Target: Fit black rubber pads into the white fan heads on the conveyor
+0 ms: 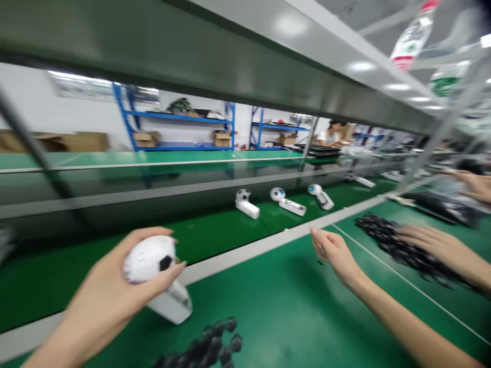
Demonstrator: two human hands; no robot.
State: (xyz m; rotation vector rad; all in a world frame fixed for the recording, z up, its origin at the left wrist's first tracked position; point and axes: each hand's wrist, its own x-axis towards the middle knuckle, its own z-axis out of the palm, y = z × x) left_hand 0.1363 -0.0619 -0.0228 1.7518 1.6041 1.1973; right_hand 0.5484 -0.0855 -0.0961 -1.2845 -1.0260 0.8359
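My left hand [115, 291] is wrapped round a white football-patterned device [155, 276], gripping its round head while the white handle points down toward the green bench. My right hand [333, 253] hovers over the green bench mat [291, 306] near the grey rail, fingers loosely apart and holding nothing. A small pile of black hexagonal parts [213, 345] lies just below the device. Three more of the same white devices [247, 204] lie on the conveyor belt beyond the rail.
Another person's hand [433, 243] rests on a large heap of black parts [399, 243] at the right. A grey rail [249, 250] separates bench from belt. A metal shelf overhead carries bottles [414, 36]. Blue racks with cartons stand at the back.
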